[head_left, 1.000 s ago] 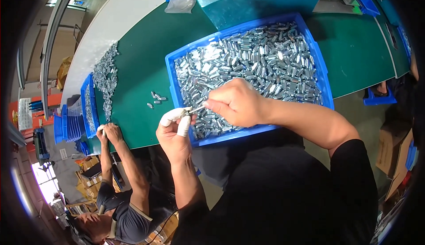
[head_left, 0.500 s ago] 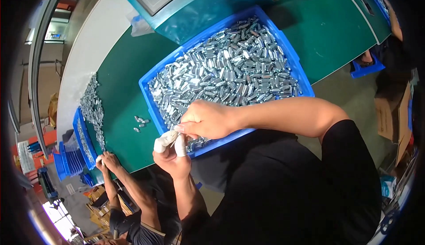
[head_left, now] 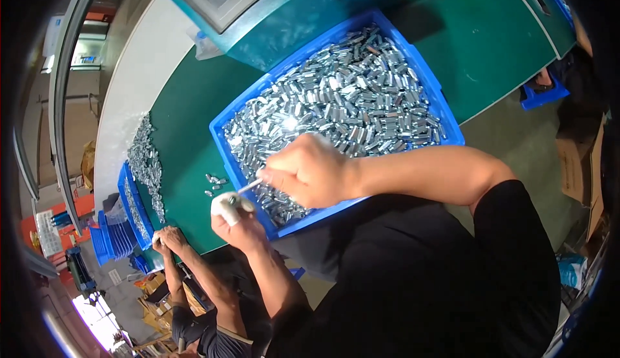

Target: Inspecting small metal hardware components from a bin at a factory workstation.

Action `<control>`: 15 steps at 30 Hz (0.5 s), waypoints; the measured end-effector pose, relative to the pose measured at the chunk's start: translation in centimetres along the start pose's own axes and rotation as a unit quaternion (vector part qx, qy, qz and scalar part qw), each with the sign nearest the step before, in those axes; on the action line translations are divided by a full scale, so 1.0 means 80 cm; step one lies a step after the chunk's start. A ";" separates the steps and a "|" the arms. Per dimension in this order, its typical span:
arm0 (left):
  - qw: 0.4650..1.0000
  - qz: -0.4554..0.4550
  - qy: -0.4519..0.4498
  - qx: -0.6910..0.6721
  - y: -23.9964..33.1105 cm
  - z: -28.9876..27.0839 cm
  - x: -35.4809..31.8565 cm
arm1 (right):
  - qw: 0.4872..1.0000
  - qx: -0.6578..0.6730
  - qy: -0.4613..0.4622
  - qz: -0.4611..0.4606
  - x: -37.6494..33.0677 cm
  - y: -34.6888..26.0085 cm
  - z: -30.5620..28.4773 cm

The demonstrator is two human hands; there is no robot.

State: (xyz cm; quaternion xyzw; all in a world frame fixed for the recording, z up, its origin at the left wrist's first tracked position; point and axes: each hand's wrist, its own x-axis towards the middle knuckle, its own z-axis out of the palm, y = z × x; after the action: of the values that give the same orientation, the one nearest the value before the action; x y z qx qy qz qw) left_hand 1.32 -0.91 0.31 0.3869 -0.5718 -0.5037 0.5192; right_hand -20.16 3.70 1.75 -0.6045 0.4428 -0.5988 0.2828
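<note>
My left hand (head_left: 240, 227), with white coverings on its fingertips, is closed on a small shiny metal piece (head_left: 234, 200) near the front left corner of the blue tray (head_left: 223, 143). My right hand (head_left: 312, 172), over the tray's near side, pinches a thin pale rod (head_left: 249, 186). The rod slants down to the left hand; whether its tip enters the metal piece I cannot make out. A thick heap of small, elongated silver metal pieces (head_left: 349, 93) fills the tray.
On the green tabletop (head_left: 187, 138), a few loose metal pieces (head_left: 215, 181) lie left of the tray. A teal machine (head_left: 303, 22) stands behind it. Farther left, a co-worker's hands (head_left: 170, 238) are beside a smaller blue tray (head_left: 134, 206) and a pile of metal pieces (head_left: 147, 161).
My hands, together before, have drawn apart: the left moved left and slightly down, the right moved right. The thin rod now shows between them. The whole view has shifted slightly.
</note>
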 end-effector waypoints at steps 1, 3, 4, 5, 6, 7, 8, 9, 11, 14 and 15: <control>0.998 -0.028 0.025 0.055 0.002 -0.003 0.003 | 0.999 0.033 0.001 0.006 0.003 0.002 0.002; 0.985 -0.059 -0.026 0.158 -0.008 0.018 0.006 | 0.995 0.095 0.012 -0.007 0.003 -0.004 0.002; 0.979 -0.009 -0.103 0.174 -0.015 0.027 0.010 | 0.994 0.102 0.006 -0.035 0.002 -0.007 0.000; 0.975 -0.059 -0.154 0.147 0.001 0.052 0.007 | 0.993 0.105 0.002 -0.055 -0.004 0.001 0.002; 0.962 -0.003 -0.239 0.128 0.002 0.056 0.010 | 0.992 0.102 -0.015 -0.073 -0.003 0.002 0.002; 0.964 -0.029 -0.240 0.106 0.006 0.064 0.010 | 0.991 0.095 -0.029 -0.089 -0.002 0.003 0.000; 0.966 -0.018 -0.231 0.119 0.008 0.057 0.013 | 0.992 0.094 -0.042 -0.076 0.001 0.000 -0.001; 0.965 -0.007 -0.229 0.127 0.007 0.052 0.017 | 0.993 0.084 -0.049 -0.061 0.001 0.000 -0.006; 0.989 -0.024 -0.076 0.125 -0.005 0.020 0.027 | 0.995 0.072 -0.056 -0.049 0.001 0.007 -0.007; 0.974 0.019 0.094 0.207 -0.023 -0.067 0.060 | 0.994 0.076 -0.076 -0.011 0.003 0.001 -0.009; 0.945 0.031 0.122 0.301 -0.036 -0.098 0.069 | 0.994 0.076 -0.077 -0.011 0.002 0.000 -0.010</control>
State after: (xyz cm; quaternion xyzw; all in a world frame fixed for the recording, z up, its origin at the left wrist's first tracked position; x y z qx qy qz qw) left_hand 7.94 -8.21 -1.73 0.5659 -0.6406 -0.2407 0.4598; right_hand -20.93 3.73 1.92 -0.6307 0.3657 -0.5854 0.3547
